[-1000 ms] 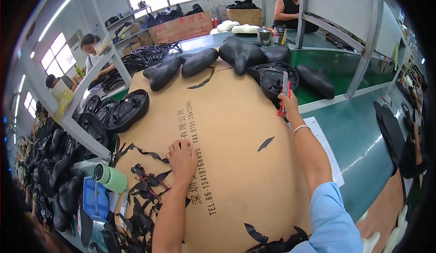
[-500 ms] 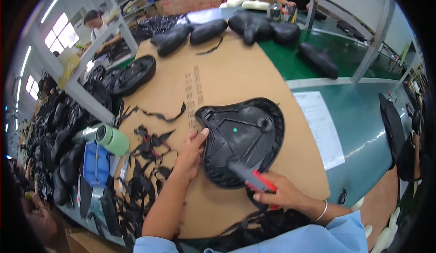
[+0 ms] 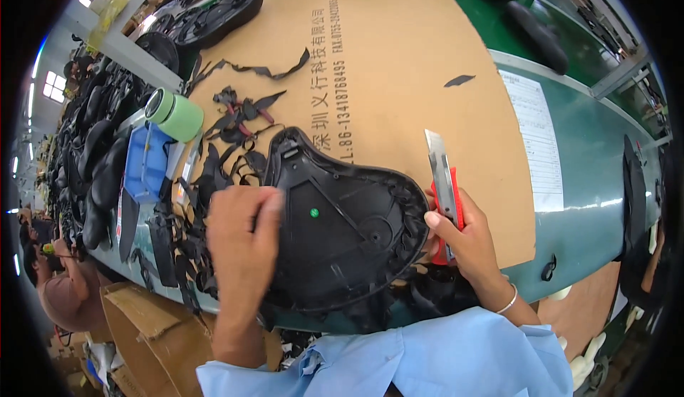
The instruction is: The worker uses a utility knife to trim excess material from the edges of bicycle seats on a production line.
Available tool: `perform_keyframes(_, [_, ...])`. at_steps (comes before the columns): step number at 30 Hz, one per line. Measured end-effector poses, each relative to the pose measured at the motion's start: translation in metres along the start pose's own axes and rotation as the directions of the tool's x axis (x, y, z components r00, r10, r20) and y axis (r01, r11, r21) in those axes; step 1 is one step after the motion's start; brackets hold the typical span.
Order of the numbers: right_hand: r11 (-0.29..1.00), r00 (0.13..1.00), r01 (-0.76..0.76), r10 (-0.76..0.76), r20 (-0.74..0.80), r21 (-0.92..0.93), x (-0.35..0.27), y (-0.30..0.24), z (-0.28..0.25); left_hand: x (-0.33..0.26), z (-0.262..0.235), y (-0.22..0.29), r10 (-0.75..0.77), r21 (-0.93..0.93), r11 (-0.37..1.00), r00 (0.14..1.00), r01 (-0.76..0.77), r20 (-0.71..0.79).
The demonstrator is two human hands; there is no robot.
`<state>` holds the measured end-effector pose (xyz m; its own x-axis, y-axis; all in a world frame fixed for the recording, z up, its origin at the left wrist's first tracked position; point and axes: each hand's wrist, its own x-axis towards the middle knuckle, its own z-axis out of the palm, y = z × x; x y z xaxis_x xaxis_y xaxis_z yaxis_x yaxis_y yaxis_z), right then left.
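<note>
A black bicycle saddle [image 3: 335, 233] lies underside up near the table's front edge, its wide end to the right and its narrow nose toward the far left. My right hand [image 3: 467, 237] is closed round a red and grey utility knife [image 3: 447, 197], blade out and pointing up, beside the saddle's right rim. Some fingers of that hand are hidden behind the rim. Over the saddle's left side is my left hand [image 3: 242, 230], slightly blurred, fingers curled downward and thumb apart; whatever it may hold is hidden. Gathered black covering lines the saddle's inner rim.
Cardboard [image 3: 399, 98] covers the table, with a small black scrap [image 3: 459, 81] on it. Black trimmings [image 3: 206, 233] pile up at left, near a blue basket [image 3: 146, 162] and green bottle [image 3: 174, 114]. A printed sheet [image 3: 534, 140] lies right. More saddles [image 3: 221, 16] stand at the back.
The view has shifted down. The saddle has turned and come nearer. My left hand has left its nose for its left side, and the knife has moved off the saddle and points up.
</note>
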<state>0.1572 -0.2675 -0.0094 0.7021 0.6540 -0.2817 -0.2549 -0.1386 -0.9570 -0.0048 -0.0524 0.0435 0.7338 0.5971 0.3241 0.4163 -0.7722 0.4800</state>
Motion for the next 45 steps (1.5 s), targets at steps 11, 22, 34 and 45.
perform_keyframes(11, [0.978,0.984,0.177,-0.175,0.025,-0.115,-0.019,0.006,-0.021,-0.015,0.085,0.085,-0.096,-0.155,0.982,0.993,0.106,0.067])
perform_keyframes(22, [0.244,0.81,0.57,-0.324,0.488,-0.784,-0.015,-0.042,-0.024,-0.015,0.083,0.077,-0.195,-0.399,0.887,0.972,0.23,0.129])
perform_keyframes(34, [0.206,0.845,0.519,-0.272,0.46,-0.83,-0.032,-0.063,-0.026,-0.018,0.074,0.059,-0.173,-0.649,0.711,0.962,0.271,0.212])
perform_keyframes(45, [-0.025,0.932,0.331,-0.151,0.331,-0.943,-0.077,-0.041,-0.002,-0.016,0.068,0.062,-0.32,-0.942,0.058,0.899,0.332,0.298])
